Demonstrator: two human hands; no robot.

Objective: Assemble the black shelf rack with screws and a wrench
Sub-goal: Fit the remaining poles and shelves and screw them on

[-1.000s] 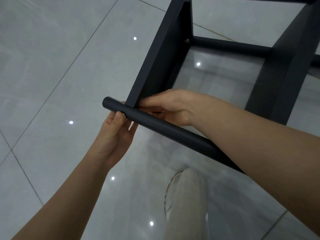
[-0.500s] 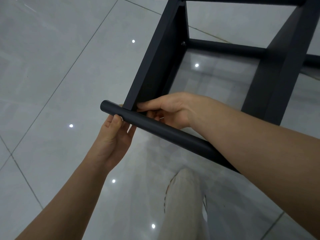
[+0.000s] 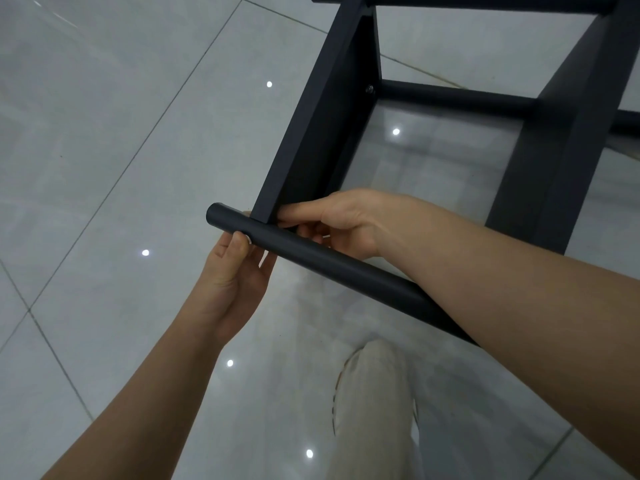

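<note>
Slippage is the risk: left hand (image 3: 232,282) curls its fingers round the tube (image 3: 332,268) end, held against the rack post (image 3: 311,143) above the floor (image 3: 104,168); right hand (image 3: 343,223) bunches its fingers at the joint, their hold hidden. Holes could misalign.

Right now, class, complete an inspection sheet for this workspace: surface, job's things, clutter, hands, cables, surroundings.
Surface: glossy grey floor tiles with reflected light spots.
Job's things: black tube lies across the end of the side panel; a screw shows farther along the panel, beside the rear crossbar; no wrench seen.
Clutter: nothing seen.
Hands: left hand grips the tube near its end, thumb in front; right hand is at the joint, fingers curled, anything held is hidden.
Cables: nothing seen.
Surroundings: light trouser leg below.
</note>
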